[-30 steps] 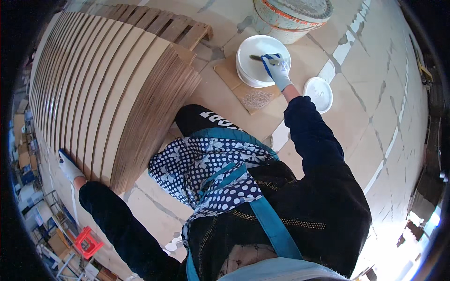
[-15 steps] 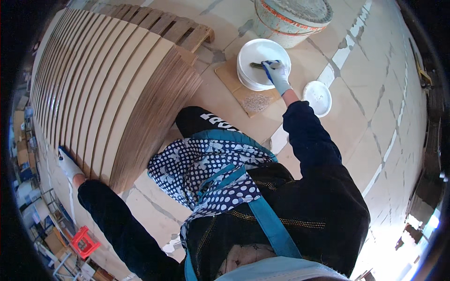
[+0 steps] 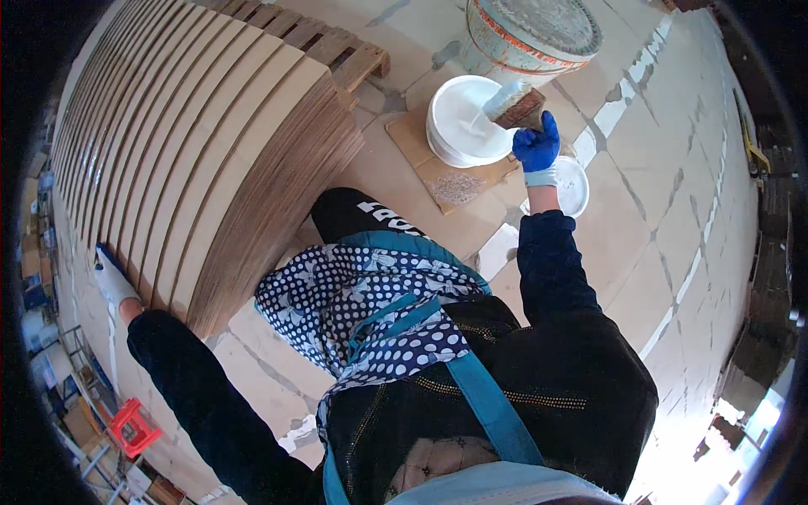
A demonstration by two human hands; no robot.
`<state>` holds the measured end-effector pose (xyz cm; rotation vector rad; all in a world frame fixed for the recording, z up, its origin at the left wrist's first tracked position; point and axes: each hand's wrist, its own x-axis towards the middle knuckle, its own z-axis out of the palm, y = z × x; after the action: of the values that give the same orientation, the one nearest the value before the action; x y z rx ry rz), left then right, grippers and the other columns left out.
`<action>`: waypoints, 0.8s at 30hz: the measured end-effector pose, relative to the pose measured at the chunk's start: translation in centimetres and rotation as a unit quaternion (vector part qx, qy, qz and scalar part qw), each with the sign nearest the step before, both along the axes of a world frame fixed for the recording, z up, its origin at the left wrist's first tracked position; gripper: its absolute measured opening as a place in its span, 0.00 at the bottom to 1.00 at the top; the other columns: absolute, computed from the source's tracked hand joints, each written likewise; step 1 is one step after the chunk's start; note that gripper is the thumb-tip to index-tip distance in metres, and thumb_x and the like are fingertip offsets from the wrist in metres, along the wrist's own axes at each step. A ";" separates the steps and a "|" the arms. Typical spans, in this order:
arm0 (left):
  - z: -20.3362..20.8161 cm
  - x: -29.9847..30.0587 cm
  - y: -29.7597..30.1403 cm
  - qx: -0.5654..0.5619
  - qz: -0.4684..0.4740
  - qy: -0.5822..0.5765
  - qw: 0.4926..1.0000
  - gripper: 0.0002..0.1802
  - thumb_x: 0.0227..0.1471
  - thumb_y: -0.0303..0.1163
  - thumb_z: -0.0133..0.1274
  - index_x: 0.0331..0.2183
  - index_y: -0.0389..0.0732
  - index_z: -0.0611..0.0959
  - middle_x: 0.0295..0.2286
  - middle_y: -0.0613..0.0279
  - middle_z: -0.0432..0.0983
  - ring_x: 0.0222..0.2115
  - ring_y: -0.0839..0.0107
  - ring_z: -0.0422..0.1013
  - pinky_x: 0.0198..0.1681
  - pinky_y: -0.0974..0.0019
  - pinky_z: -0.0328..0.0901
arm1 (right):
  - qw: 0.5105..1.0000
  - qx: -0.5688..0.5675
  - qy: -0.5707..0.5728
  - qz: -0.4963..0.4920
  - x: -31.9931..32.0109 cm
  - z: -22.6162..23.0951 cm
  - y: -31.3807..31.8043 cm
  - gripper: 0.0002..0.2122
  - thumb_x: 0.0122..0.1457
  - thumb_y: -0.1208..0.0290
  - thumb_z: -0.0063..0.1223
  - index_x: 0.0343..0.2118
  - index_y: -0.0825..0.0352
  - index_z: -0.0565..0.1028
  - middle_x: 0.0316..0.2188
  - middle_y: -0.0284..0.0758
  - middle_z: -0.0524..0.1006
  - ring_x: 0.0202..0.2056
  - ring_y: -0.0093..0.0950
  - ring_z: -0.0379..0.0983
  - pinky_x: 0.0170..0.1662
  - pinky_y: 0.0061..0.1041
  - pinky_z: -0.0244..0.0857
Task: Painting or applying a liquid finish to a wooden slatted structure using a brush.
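My right hand (image 3: 538, 151), in a blue-palmed glove, is closed round a wide paintbrush (image 3: 518, 108). The brush is tilted above the right rim of a white bucket (image 3: 439, 141), its bristles coated white and pointing left. White liquid fills part of the bucket. At the far left, my left hand (image 3: 111, 279), in a white glove with blue fingers, lies with fingers stretched along the edge of a large stack of thin boards (image 3: 189, 168). The boards are fanned in steps, pale strips showing on top and brown edges facing me.
The bucket stands on a cardboard sheet (image 3: 454, 187). Right of it lies a white lid (image 3: 572, 187). A large stained tub (image 3: 539, 42) stands behind the bucket, and a wooden pallet (image 3: 362, 63) is behind the stack. A red plastic object (image 3: 133, 427) sits at lower left.
My right hand has turned and drawn the paintbrush up out of the bucket, to the right. The bristles now show, coated white. My left hand stays at the stack's edge.
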<state>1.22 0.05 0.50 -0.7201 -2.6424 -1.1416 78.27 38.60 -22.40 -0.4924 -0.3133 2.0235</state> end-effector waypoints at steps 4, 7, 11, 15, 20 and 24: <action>0.8 0.3 0.0 -0.122 0.084 0.052 0.988 0.33 0.53 0.56 0.43 0.38 0.33 0.80 0.30 0.54 0.78 0.31 0.65 0.73 0.34 0.64 0.66 | 0.999 -0.008 0.043 -0.023 -0.7 2.2 -0.5 0.12 0.53 0.55 0.51 0.24 0.60 0.72 0.14 0.28 0.67 0.15 0.21 0.60 0.19 0.17 0.55; 0.7 -0.4 -0.8 -0.082 0.055 0.093 0.991 0.35 0.52 0.59 0.42 0.37 0.32 0.80 0.29 0.52 0.78 0.28 0.62 0.73 0.32 0.61 0.65 | 0.997 0.033 0.072 -0.017 -2.2 4.1 -1.3 0.13 0.52 0.55 0.51 0.27 0.61 0.72 0.14 0.29 0.66 0.17 0.21 0.60 0.20 0.16 0.54; 0.7 -0.9 -0.4 -0.130 0.069 0.042 0.988 0.36 0.52 0.60 0.42 0.36 0.31 0.80 0.26 0.51 0.78 0.27 0.62 0.73 0.31 0.60 0.64 | 0.996 -0.014 0.083 -0.012 -2.0 3.9 -0.8 0.15 0.53 0.56 0.51 0.28 0.65 0.73 0.16 0.28 0.69 0.19 0.22 0.63 0.26 0.20 0.58; -0.3 -1.1 -0.2 -0.030 0.016 0.063 0.997 0.35 0.52 0.59 0.43 0.34 0.32 0.81 0.25 0.51 0.78 0.26 0.61 0.72 0.29 0.59 0.63 | 0.925 0.190 -0.226 -0.239 -4.2 2.9 -0.9 0.09 0.56 0.67 0.49 0.33 0.68 0.72 0.28 0.32 0.73 0.27 0.28 0.69 0.31 0.27 0.66; -0.4 -0.8 -0.6 0.011 0.033 0.038 0.999 0.34 0.51 0.58 0.45 0.33 0.32 0.82 0.23 0.54 0.78 0.25 0.65 0.72 0.27 0.62 0.63 | 0.919 0.161 -0.343 -0.104 -6.6 3.3 -2.7 0.08 0.57 0.72 0.47 0.37 0.69 0.72 0.35 0.37 0.74 0.33 0.34 0.71 0.39 0.33 0.67; -0.8 -0.8 0.9 -0.006 0.014 0.098 0.995 0.32 0.50 0.58 0.47 0.32 0.34 0.83 0.21 0.59 0.77 0.24 0.72 0.72 0.26 0.68 0.63 | 0.466 0.549 -0.680 -0.136 -5.3 1.8 -3.2 0.12 0.55 0.68 0.48 0.42 0.61 0.74 0.45 0.38 0.72 0.40 0.35 0.71 0.45 0.32 0.66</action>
<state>0.40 0.99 -0.28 -0.7539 -2.4894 -0.9935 73.01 35.36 -20.62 -1.0484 -2.1254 0.2900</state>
